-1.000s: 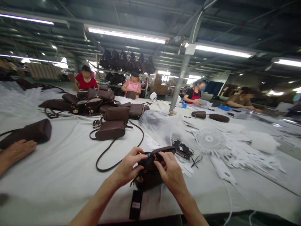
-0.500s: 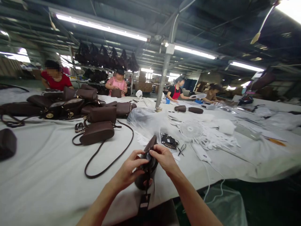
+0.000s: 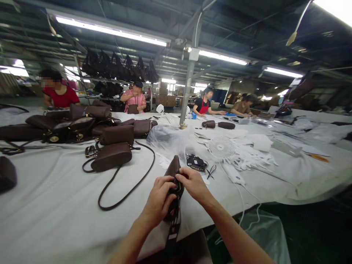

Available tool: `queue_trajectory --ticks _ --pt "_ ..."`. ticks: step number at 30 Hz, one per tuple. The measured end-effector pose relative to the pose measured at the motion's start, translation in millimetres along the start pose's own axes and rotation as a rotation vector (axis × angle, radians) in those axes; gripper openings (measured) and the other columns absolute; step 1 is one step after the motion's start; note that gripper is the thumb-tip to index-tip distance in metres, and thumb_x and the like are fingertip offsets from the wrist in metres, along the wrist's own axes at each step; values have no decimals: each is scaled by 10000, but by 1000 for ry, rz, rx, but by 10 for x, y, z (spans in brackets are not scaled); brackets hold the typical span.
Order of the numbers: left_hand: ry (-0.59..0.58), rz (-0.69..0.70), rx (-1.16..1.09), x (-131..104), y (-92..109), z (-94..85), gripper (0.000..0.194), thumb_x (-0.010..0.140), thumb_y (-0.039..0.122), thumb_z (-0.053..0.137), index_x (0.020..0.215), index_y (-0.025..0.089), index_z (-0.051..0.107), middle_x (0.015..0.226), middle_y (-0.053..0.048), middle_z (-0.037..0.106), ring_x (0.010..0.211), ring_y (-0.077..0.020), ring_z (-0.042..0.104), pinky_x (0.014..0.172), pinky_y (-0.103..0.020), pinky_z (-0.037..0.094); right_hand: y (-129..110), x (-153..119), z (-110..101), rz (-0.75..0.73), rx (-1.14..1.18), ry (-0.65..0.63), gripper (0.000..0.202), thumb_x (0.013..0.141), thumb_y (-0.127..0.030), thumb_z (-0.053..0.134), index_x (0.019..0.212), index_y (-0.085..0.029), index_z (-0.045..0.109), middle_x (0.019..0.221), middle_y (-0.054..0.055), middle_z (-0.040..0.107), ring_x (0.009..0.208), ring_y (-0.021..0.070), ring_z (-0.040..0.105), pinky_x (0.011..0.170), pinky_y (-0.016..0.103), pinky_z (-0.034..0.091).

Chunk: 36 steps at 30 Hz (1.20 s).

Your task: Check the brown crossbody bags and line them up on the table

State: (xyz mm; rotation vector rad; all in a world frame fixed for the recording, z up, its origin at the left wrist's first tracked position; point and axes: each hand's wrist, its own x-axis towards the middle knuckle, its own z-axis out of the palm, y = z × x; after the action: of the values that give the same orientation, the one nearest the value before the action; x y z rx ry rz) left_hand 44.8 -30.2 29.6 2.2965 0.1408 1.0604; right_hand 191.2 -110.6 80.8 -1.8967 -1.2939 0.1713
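A dark brown handbag (image 3: 172,168) stands at the near edge of the cloth-covered table, its narrow end towards me. My left hand (image 3: 161,198) grips its left side, fingers on the upper edge and thumb lower down. With thumb and fingers pinched, my right hand (image 3: 192,183) holds the top edge from the right. What lies right under the fingertips is hidden. A dark tag (image 3: 172,236) hangs from the bag over the table edge. Left of my hands lies another brown bag (image 3: 112,157), its long strap looped on the cloth.
More brown bags (image 3: 118,134) are piled at the left. Clear plastic wrap (image 3: 167,137), a bundle of black straps (image 3: 196,162) and a white fan (image 3: 222,147) with a cable lie ahead and right. A metal post (image 3: 188,84) rises mid-table. Several people work across the table.
My left hand has shifted slightly right and wrapped further over the bag's side. The bag looks narrower and more closed at the top. The view has shifted slightly.
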Motion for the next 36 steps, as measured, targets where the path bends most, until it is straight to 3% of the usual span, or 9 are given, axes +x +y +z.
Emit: queue_trajectory --ticks 5,10,14,20,23,26,31,33,36 --pt "-3 34 85 57 50 98 203 898 137 466 1005 200 626 1210 -110 550 1108 -260 492 950 -459 472 -70 71 -87 76 -116 33 202 803 -218 512 617 -212 435 569 -33 475 576 133 447 565 255 298" --pt "9 52 138 58 1 125 208 885 114 475 989 190 639 1208 -103 543 1101 -257 493 932 -438 489 -128 98 -117 203 202 -185 231 834 -261 455 611 -217 414 504 -56 450 492 111 435 510 236 317" --pt "65 60 125 36 -35 118 193 895 125 477 973 198 637 1200 -100 562 1090 -250 511 929 -438 487 -70 58 -103 138 164 -69 183 719 -261 587 601 -201 460 547 -61 446 540 99 395 517 229 271" --pt "149 -27 19 17 -69 93 141 866 88 488 860 195 580 1140 -96 609 1071 -230 544 912 -412 483 1 -42 -29 503 950 -341 387 627 -427 743 677 -200 434 574 -96 393 441 30 225 433 198 127" --pt "151 -62 -40 54 -87 111 117 856 93 516 816 198 550 1098 -88 625 1045 -222 563 893 -394 483 7 -35 -39 536 1070 -350 392 609 -430 778 738 -171 514 628 -78 435 447 16 219 421 182 138" --pt "115 -31 -108 97 -97 157 87 848 148 582 914 204 588 1095 -85 631 1054 -232 564 912 -401 474 -22 -21 -110 355 873 -324 324 689 -412 725 867 -171 602 716 -25 535 542 68 412 454 185 285" --pt "101 -72 -191 98 -165 171 196 825 248 667 1012 216 620 1215 -104 596 1141 -259 545 975 -425 451 -38 -115 -168 -73 46 -1 180 807 -201 551 627 -191 545 785 20 560 746 148 522 667 263 411" --pt "63 -98 -210 93 -197 153 169 819 281 677 972 217 642 1249 -108 578 1177 -273 527 1002 -443 433 -34 -170 -111 -74 -49 38 198 815 -180 519 618 -198 519 700 7 541 676 144 500 638 265 388" --pt "59 -120 -233 95 -222 138 226 795 337 704 976 217 640 1243 -108 576 1174 -285 522 1009 -467 424 -41 -209 7 81 215 16 152 802 -222 524 651 -205 510 582 -32 486 557 121 446 536 238 358"
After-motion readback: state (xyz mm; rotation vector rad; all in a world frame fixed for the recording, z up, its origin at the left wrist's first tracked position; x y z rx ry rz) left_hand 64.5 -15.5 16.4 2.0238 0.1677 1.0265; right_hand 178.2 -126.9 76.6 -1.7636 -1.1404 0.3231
